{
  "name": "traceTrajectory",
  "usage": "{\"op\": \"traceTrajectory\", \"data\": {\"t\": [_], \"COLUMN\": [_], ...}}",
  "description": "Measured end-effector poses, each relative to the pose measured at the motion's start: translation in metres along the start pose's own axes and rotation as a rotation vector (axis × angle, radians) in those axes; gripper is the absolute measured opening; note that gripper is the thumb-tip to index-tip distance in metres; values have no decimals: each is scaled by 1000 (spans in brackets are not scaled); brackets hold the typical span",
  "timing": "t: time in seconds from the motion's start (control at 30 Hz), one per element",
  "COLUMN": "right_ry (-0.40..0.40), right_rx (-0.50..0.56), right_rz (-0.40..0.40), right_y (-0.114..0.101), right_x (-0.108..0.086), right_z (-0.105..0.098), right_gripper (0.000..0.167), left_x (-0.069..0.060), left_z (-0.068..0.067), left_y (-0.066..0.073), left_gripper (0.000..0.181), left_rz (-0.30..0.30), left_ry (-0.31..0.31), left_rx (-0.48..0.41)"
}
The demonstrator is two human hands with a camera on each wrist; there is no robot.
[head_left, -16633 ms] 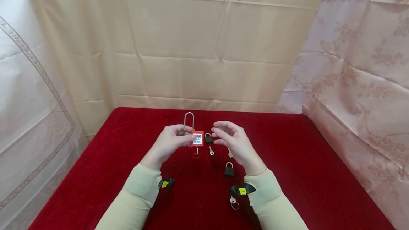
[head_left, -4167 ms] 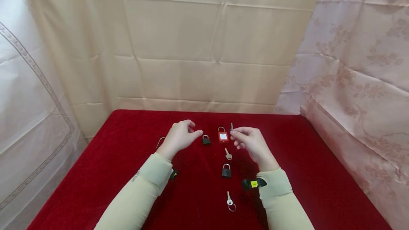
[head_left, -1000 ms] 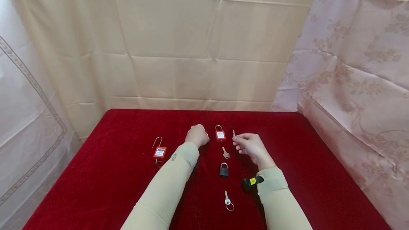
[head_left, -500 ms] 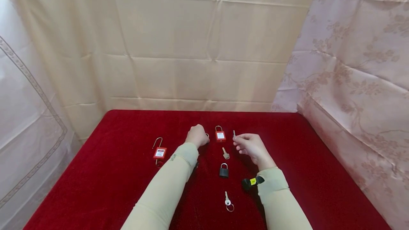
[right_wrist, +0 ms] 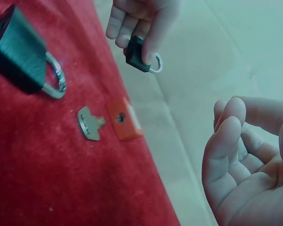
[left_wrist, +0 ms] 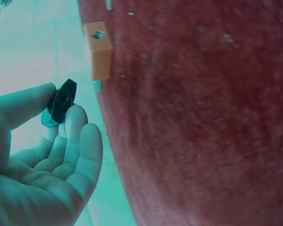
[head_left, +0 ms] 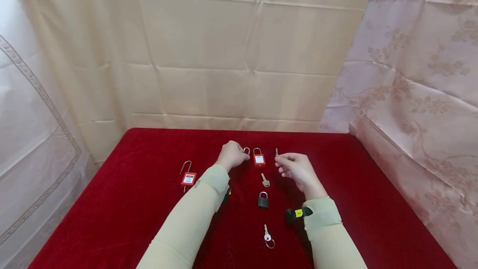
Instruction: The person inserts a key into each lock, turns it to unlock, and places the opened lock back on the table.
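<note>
Black, the small padlock (right_wrist: 135,55) sits pinched in the left hand (head_left: 232,155), left of the red padlock (head_left: 259,160), probably to expose its keyhole; right of the red padlock, the right hand (head_left: 299,170) pinches a key (head_left: 276,152), blade free. In front lie a loose key (head_left: 265,182), larger padlock (head_left: 263,201) and ringed key (head_left: 267,238); a sleeve (head_left: 183,224) partly hides the far-left red padlock (head_left: 189,178).

A fuzzy red tabletop (head_left: 108,211) with hanging cloths around it.
In the head view, a big tan cloth (head_left: 198,53) hangs at 12 o'clock, with fold lines across and up and down. A white cloth (head_left: 33,144) hangs at 9 o'clock, with a patterned band slanting down it. A pale pink cloth (head_left: 422,94) with darker flowers hangs at 3 o'clock, all wrinkly. The light is soft, brightest near 10 o'clock.
</note>
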State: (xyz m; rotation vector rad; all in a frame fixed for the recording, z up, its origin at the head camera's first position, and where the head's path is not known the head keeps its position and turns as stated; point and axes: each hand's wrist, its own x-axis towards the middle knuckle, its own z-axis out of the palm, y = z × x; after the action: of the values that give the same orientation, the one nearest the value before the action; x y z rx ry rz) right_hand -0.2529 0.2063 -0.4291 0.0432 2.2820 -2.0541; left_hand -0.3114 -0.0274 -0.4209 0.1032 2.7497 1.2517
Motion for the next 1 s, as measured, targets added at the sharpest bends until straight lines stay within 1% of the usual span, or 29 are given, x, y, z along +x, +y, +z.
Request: {"op": "traceTrajectory", "data": {"t": [0.1,0.2,0.33,0.47,0.53,0.7,1.0], "right_ry": [-3,-11,-22,-38,-48,-68,-87], "right_rx": [3,7,16,19,20,16,6], "right_rz": [-18,-38,-63,-88,-105,-140,-166], "right_y": [-4,-9,-14,-17,-18,-24,-32], "right_x": [-1,-2,-5,-6,-7,-7,-13], "right_z": [-2,-2,-1,1,2,4,6], "right_gripper": [32,31,26,25,26,26,25], "left_x": [-2,-6,-9,-12,-13,-19,-36], "left_z": [-4,-8,-12,-17,-19,-25,-38], "left_y": [4,6,4,-2,-4,-3,8], "left_gripper": [33,25,17,14,13,13,14], "left_rz": [18,39,62,84,95,116,191], "left_ry": [11,31,51,47,39,25,22], "left_rx": [-57,-106,-169,-250,-310,-431,-515]}}
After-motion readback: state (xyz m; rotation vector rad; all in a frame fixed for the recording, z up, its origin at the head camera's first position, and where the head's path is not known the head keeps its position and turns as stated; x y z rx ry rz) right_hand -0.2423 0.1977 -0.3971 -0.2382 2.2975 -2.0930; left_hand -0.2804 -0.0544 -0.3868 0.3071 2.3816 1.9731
